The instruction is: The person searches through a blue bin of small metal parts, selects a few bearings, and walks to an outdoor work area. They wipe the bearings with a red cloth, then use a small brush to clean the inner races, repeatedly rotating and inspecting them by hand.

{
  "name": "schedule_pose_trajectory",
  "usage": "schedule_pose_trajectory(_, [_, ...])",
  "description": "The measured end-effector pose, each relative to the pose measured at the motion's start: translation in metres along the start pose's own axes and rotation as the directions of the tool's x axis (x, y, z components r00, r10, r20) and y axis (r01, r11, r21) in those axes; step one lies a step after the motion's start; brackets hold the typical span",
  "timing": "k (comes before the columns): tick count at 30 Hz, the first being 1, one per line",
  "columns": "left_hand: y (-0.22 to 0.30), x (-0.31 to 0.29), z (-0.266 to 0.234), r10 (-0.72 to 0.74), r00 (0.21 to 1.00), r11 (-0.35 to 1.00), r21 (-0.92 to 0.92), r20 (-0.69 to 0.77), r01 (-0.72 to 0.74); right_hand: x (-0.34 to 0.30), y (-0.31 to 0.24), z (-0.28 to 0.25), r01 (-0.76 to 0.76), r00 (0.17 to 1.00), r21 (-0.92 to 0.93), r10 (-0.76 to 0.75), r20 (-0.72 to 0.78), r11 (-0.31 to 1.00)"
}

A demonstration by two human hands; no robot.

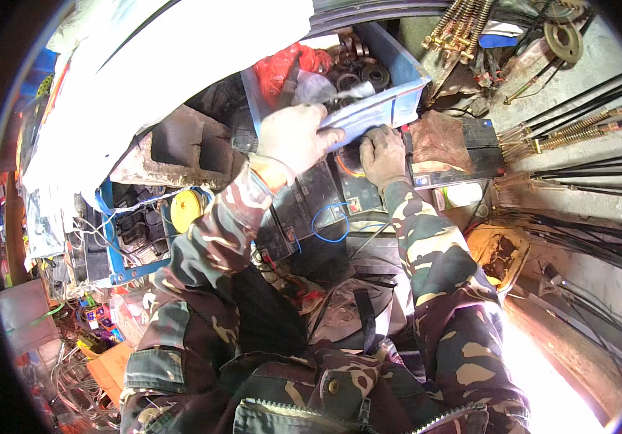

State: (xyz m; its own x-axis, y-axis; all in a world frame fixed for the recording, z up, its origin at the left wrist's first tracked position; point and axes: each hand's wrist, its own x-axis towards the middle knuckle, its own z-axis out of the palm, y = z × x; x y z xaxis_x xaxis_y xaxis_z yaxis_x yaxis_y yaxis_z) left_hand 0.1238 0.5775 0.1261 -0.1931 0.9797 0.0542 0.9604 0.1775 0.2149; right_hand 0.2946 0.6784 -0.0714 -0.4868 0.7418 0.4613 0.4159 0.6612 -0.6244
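My left hand (293, 137), in a pale glove, grips the near rim of a blue plastic crate (406, 101), its thumb on the outer wall. The crate is tilted and holds a red plastic bag (285, 66) and dark round metal parts (374, 75). Just below the crate, my gloved right hand (384, 158) rests with curled fingers on a black battery (360, 194); its fingertips are partly hidden at the battery's far side. An orange wire shows beside that hand. A blue wire (314, 230) loops over the neighbouring black batteries.
A hollow concrete block (173, 155) stands left of the crate, near a yellow spool (186, 211). Right of my right hand are a brown leathery piece (439, 141) and a white can (462, 195). Black cables with brass-coloured springs (578, 137) hang at the right; a yellow container (499, 253) stands below.
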Motion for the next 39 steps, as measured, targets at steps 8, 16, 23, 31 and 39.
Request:
schedule_pose_trajectory(8, [0.000, -0.014, 0.009, -0.010, 1.000, 0.999, -0.049, -0.019, 0.009, 0.008, -0.019, -0.030, -0.367, 0.930, 0.346, 0.330, 0.164, 0.863])
schedule_pose_trajectory(16, [-0.007, -0.020, 0.007, 0.069, 0.996, 0.993, -0.102, 0.055, -0.063, 0.035, -0.104, -0.131, 0.337, 0.940, -0.229, -0.338, 0.039, 0.913])
schedule_pose_trajectory(23, [0.024, -0.099, 0.006, 0.232, 0.963, 0.969, -0.113, 0.139, -0.218, 0.021, -0.123, -0.159, 0.391, 0.723, -0.266, -0.115, 0.682, 0.881])
schedule_pose_trajectory(31, [0.057, -0.211, 0.000, 0.409, 0.879, 0.909, -0.196, 0.244, -0.368, -0.092, -0.160, -0.203, 0.396, 0.634, -0.109, -0.186, 0.751, 0.912])
schedule_pose_trajectory(39, [0.061, -0.229, 0.004, 0.499, 0.835, 0.853, -0.302, 0.233, -0.425, -0.124, -0.168, -0.214, 0.330, 0.644, -0.086, -0.157, 0.749, 0.940])
